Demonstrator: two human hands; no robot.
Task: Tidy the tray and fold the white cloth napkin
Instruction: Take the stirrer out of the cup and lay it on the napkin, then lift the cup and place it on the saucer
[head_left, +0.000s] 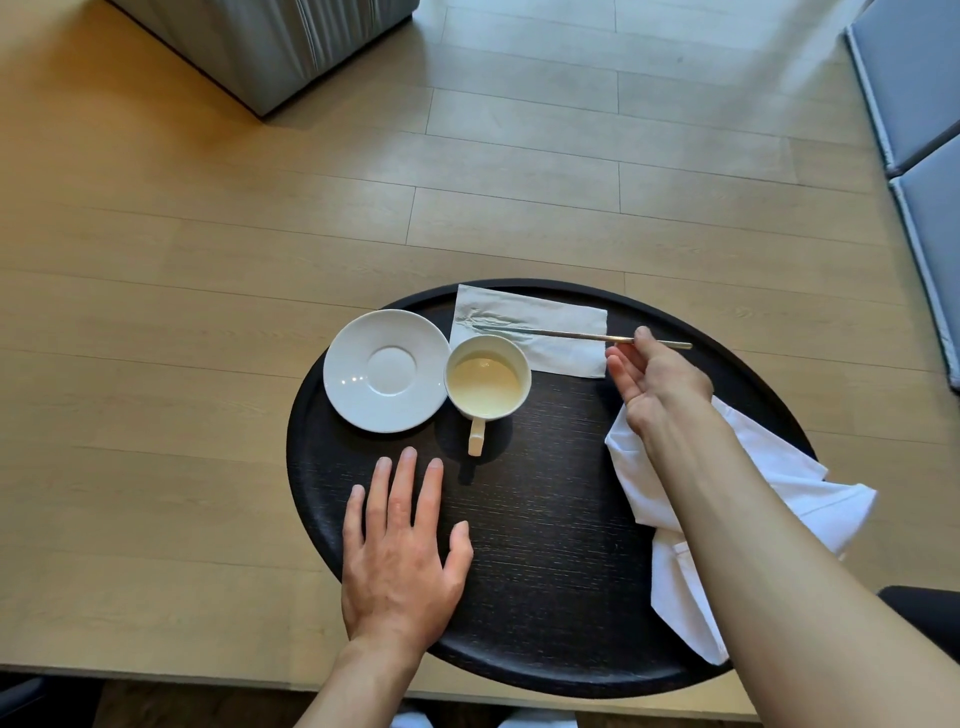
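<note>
A round black tray (550, 519) lies in front of me. On its far left sits an empty white saucer (387, 370), with a white cup (487, 378) of pale liquid touching its right edge, handle pointing toward me. A flat paper napkin (550, 325) lies at the tray's far edge. My right hand (654, 374) pinches a thin metal utensil (571, 335) that stretches left above the paper napkin. The crumpled white cloth napkin (727, 530) lies on the tray's right side, partly under my right forearm. My left hand (400, 551) rests flat and open on the tray's near left.
The tray sits on a light wooden surface (182, 338). A grey upholstered block (270, 41) stands at the far left. Grey-blue cushions (914, 104) line the right edge. A dark object (924, 608) shows at the lower right.
</note>
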